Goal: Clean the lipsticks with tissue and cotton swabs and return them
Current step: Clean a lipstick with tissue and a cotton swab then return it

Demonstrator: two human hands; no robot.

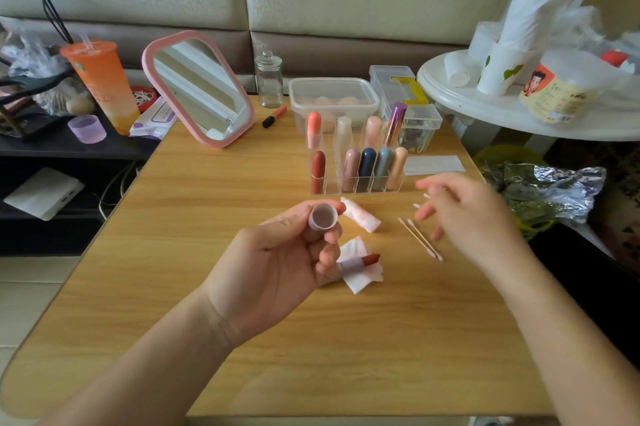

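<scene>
My left hand [277, 263] grips a lilac lipstick cap [322, 216] between thumb and fingers, its open end facing me. The uncapped lipstick [360, 263], red tip to the right, lies on a stained white tissue [360, 278] just right of that hand. A rolled, stained tissue [362, 219] lies beyond it. My right hand [464, 214] hovers with loose fingers over cotton swabs [420, 239] on the table and holds nothing. A clear organizer [356, 183] with several capped lipsticks stands behind.
A pink-framed mirror [199, 89], a glass jar [269, 79], clear plastic boxes [332, 96] and an orange pen [275, 115] sit at the back of the wooden table [207, 287]. An orange drink cup [100, 82] stands left; a white round table [519, 107] with tissues right.
</scene>
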